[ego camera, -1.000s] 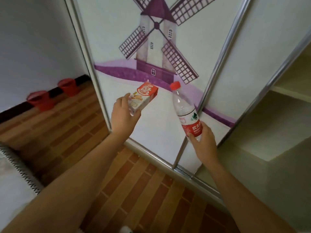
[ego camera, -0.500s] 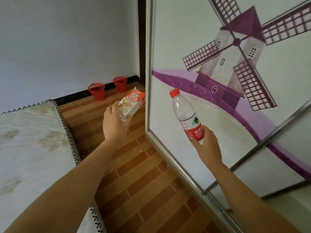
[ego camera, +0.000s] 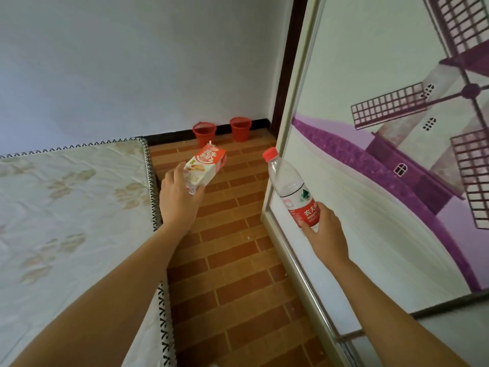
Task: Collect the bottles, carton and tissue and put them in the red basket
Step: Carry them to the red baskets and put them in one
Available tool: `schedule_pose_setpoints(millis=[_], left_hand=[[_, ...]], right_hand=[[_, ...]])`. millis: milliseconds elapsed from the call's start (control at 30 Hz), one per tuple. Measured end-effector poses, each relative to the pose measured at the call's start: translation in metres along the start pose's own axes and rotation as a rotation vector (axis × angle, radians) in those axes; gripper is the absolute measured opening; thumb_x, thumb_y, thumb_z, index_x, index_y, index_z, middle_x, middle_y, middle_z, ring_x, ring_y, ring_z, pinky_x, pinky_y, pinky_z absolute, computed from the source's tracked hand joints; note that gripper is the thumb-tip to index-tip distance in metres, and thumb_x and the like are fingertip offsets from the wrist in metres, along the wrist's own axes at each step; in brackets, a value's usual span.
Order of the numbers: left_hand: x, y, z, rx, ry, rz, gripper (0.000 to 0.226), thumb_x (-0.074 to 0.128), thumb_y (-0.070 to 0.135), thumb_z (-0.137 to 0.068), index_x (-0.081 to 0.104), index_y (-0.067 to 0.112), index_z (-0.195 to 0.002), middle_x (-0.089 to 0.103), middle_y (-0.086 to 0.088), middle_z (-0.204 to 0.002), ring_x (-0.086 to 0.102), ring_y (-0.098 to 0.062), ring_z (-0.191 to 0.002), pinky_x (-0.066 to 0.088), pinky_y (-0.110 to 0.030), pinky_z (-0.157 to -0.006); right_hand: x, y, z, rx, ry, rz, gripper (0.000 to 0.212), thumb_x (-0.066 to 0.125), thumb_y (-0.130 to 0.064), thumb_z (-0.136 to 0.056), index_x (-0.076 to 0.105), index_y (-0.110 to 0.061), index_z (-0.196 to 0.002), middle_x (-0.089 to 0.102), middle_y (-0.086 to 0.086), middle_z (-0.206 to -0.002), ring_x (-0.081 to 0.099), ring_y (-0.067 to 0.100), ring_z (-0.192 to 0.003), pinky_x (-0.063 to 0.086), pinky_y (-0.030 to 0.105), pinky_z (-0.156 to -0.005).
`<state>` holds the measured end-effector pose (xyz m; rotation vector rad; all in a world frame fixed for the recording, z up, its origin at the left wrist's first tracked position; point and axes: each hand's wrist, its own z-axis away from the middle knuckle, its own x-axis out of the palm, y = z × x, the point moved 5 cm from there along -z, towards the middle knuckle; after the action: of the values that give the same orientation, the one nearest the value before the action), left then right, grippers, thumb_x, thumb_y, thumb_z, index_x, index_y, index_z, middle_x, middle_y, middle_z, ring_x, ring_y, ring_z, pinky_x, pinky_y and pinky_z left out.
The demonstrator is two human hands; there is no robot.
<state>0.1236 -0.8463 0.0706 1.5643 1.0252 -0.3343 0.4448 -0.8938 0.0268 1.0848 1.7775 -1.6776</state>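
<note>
My left hand point(ego camera: 178, 198) grips a red and white drink carton point(ego camera: 205, 168) by its lower end, held out over the brick-patterned floor. My right hand point(ego camera: 324, 231) grips a clear plastic water bottle point(ego camera: 292, 190) with a red cap and red label, upright and a little tilted, in front of the wardrobe door. Two small red baskets point(ego camera: 204, 130) point(ego camera: 240, 128) stand side by side on the floor against the far wall, well beyond both hands. No tissue is in view.
A mattress point(ego camera: 68, 213) with a zigzag-stitched edge fills the left side. A sliding wardrobe door point(ego camera: 383, 181) with a purple windmill picture runs along the right. A strip of brick-patterned floor point(ego camera: 232, 274) lies between them, leading to the white wall.
The view has swung left from the wardrobe toward the room's corner, bringing the mattress and the two red baskets into the middle. Both hands still hold the carton and the bottle.
</note>
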Motion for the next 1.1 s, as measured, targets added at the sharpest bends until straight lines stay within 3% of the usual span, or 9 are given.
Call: schedule_pose_setpoints(millis=[700,1100], left_hand=[[0.03,-0.02,-0.015,-0.146,0.099,-0.047,0.064,0.066,0.026,-0.082,0.037,0.014,-0.137,0.047,-0.014,-0.133,0.044,-0.032,-0.121,0.041,-0.045,-0.097],[0.077,-0.075,-0.156,-0.161,0.07,-0.031,0.065,0.065,0.025,-0.081,0.036,0.014,-0.138,0.046,-0.015,-0.132,0.044,-0.032,-0.122,0.04,-0.045,-0.097]], right_hand=[[0.046,0.017,-0.077,-0.082,-0.16,-0.035,0.063,0.062,-0.043,-0.08,0.038,-0.017,-0.132,0.052,0.008,-0.128,0.052,0.024,-0.115,0.05,0.045,-0.094],[0.128,-0.027,-0.199,-0.022,-0.19,-0.033,0.064,0.06,-0.045,-0.08,0.036,-0.019,-0.133,0.051,0.007,-0.13,0.052,0.024,-0.116,0.048,0.043,-0.096]])
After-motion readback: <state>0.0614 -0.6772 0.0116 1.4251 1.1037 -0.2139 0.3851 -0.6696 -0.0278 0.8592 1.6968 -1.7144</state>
